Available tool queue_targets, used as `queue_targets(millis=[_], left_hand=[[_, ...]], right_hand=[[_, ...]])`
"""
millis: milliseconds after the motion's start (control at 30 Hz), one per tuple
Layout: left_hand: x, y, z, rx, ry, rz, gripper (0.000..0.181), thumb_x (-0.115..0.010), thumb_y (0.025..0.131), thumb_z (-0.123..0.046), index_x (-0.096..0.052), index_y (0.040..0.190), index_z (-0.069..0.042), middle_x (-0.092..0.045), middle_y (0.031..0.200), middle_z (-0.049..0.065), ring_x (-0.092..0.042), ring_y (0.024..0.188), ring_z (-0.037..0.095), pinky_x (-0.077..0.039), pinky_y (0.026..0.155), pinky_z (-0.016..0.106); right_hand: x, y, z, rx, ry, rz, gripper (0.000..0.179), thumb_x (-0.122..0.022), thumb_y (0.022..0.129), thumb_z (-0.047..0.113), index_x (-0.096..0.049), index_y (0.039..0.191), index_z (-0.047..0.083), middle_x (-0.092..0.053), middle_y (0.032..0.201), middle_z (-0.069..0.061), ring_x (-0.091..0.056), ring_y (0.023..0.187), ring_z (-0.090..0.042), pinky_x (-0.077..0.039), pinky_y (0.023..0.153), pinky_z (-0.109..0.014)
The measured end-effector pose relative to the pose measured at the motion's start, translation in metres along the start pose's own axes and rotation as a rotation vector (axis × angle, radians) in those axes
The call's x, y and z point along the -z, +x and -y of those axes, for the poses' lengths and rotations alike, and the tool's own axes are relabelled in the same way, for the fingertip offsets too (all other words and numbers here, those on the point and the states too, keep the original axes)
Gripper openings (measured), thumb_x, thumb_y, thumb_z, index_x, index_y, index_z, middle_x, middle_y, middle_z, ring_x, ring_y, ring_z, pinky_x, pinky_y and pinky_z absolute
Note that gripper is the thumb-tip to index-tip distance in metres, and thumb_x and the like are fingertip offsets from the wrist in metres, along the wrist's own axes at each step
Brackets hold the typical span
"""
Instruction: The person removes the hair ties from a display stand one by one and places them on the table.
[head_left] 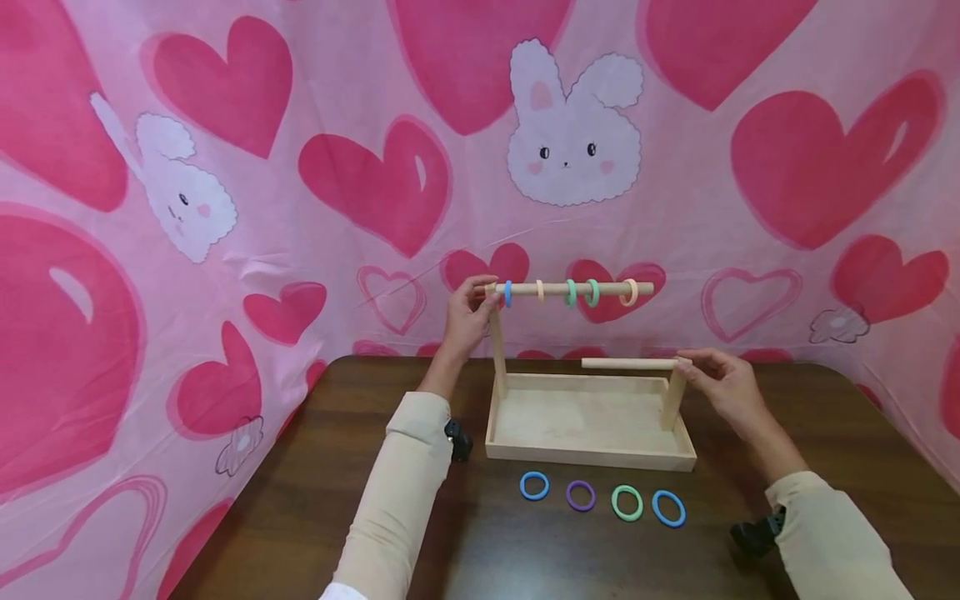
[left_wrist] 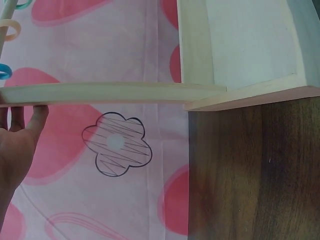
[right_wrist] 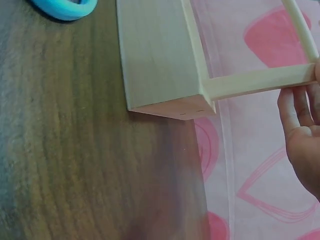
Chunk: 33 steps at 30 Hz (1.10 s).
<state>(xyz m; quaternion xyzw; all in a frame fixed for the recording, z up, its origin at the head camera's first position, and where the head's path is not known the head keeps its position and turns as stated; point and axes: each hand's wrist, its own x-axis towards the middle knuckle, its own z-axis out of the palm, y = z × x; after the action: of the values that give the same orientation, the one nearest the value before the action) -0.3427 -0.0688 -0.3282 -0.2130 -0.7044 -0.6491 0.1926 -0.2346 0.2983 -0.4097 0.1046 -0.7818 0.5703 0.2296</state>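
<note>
A wooden stand has a shallow tray (head_left: 592,457), a tall left post (head_left: 498,350) and a shorter right post (head_left: 673,400). My left hand (head_left: 467,315) grips the top of the tall post, with fingers against its edge in the left wrist view. From there an upper rod (head_left: 615,288) runs rightward, carrying a blue ring (head_left: 507,293), two peach rings and two green rings. My right hand (head_left: 723,387) pinches the top of the short post, where a bare lower rod (head_left: 626,364) points left. In the right wrist view, its fingers (right_wrist: 287,110) touch that post.
In front of the tray, loose rings lie in a row on the dark wooden table (head_left: 420,517): a blue ring (head_left: 534,474), a purple ring (head_left: 570,502), a green ring (head_left: 627,521) and another blue ring (head_left: 680,518). A pink heart-patterned cloth (head_left: 465,183) hangs behind.
</note>
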Motion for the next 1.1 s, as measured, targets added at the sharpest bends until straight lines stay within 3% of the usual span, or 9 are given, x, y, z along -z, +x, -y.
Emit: queue_targets(millis=[133,267,467,567,700,800,967,1100], left_hand=[[-0.001,0.001,0.001,-0.002,0.005,-0.013,0.027,-0.065,0.095,0.003,-0.063,0.122,0.006,-0.068,0.108,0.033,-0.065,0.087,0.013,-0.053,0.079,0.020],[-0.005,0.003,-0.002,-0.010,0.017,-0.014,0.027,-0.065,0.095,0.001,-0.063,0.122,0.004,-0.069,0.109,0.032,-0.067,0.090,0.021,-0.053,0.080,0.022],[-0.008,0.003,-0.004,0.018,0.027,-0.020,0.028,-0.064,0.096,-0.001,-0.062,0.124,0.003,-0.068,0.110,0.031,-0.068,0.093,0.029,-0.055,0.082,0.026],[-0.006,0.001,-0.003,0.040,0.016,-0.038,0.027,-0.064,0.096,0.001,-0.062,0.123,0.004,-0.068,0.109,0.031,-0.068,0.091,0.025,-0.057,0.082,0.027],[-0.005,-0.001,-0.002,0.043,0.001,-0.038,0.027,-0.063,0.097,0.001,-0.061,0.123,0.004,-0.068,0.110,0.032,-0.065,0.091,0.019,-0.058,0.085,0.028],[-0.006,0.000,-0.001,0.041,-0.011,-0.039,0.026,-0.062,0.097,0.002,-0.061,0.123,0.005,-0.067,0.111,0.033,-0.064,0.091,0.016,-0.058,0.086,0.028],[-0.007,-0.001,0.000,0.022,-0.027,-0.044,0.025,-0.061,0.097,0.004,-0.060,0.122,0.006,-0.067,0.111,0.035,-0.063,0.089,0.012,-0.058,0.085,0.026],[-0.007,-0.001,0.000,0.015,-0.033,-0.048,0.025,-0.061,0.096,0.004,-0.060,0.121,0.006,-0.067,0.110,0.036,-0.062,0.087,0.008,-0.057,0.083,0.024]], right_hand=[[0.005,0.001,0.007,-0.071,-0.010,0.061,0.018,-0.066,0.098,0.009,-0.073,0.114,0.004,-0.068,0.094,0.035,-0.063,0.087,0.013,-0.050,0.077,-0.006],[0.014,0.004,0.012,-0.147,-0.064,0.102,0.018,-0.066,0.099,0.019,-0.072,0.114,0.011,-0.066,0.092,0.037,-0.062,0.086,0.013,-0.048,0.077,-0.006],[0.015,0.007,0.016,-0.143,-0.094,0.111,0.013,-0.067,0.099,0.020,-0.073,0.110,0.024,-0.065,0.092,0.036,-0.061,0.087,0.012,-0.047,0.078,-0.006],[0.009,0.007,0.018,-0.128,-0.130,0.107,0.017,-0.067,0.099,0.022,-0.071,0.114,0.015,-0.063,0.092,0.038,-0.059,0.087,0.013,-0.046,0.078,-0.006],[-0.001,0.008,0.023,-0.078,-0.151,0.042,0.034,-0.067,0.098,0.019,-0.063,0.121,-0.006,-0.062,0.091,0.038,-0.058,0.085,0.012,-0.046,0.076,-0.005],[-0.012,0.012,0.029,-0.020,-0.135,-0.023,0.034,-0.068,0.096,0.012,-0.062,0.120,-0.012,-0.061,0.090,0.037,-0.058,0.084,0.013,-0.046,0.077,-0.003],[-0.028,0.021,0.039,0.045,-0.098,-0.113,0.027,-0.068,0.094,0.004,-0.065,0.114,-0.014,-0.061,0.087,0.036,-0.058,0.083,0.016,-0.047,0.079,0.000],[-0.040,0.027,0.046,0.046,-0.060,-0.160,0.018,-0.069,0.092,-0.001,-0.070,0.108,-0.009,-0.063,0.081,0.034,-0.059,0.074,0.014,-0.050,0.069,-0.003]])
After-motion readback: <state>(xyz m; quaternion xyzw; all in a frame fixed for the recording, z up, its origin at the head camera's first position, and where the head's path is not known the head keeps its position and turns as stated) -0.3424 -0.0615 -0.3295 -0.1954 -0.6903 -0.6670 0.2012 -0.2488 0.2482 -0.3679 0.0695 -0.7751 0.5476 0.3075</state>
